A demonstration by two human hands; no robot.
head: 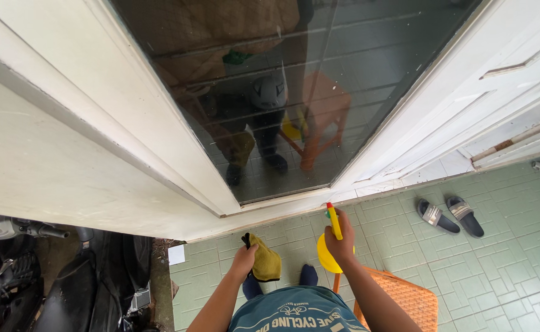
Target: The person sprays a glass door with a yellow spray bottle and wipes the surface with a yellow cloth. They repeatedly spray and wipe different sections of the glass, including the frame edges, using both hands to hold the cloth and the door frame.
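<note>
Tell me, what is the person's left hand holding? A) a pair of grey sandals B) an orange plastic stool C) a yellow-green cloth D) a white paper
C: the left hand grips a crumpled yellow-green cloth over the green tiled floor, while the right hand holds a yellow spray bottle.

A dark glass door (pixel 294 92) in a white frame (pixel 177 160) rises ahead. Off to the right on the green tiled floor (pixel 504 270) lie two sandals (pixel 449 216). An orange stool (pixel 405 298) stands below; a motorbike (pixel 30 270) far left.
</note>
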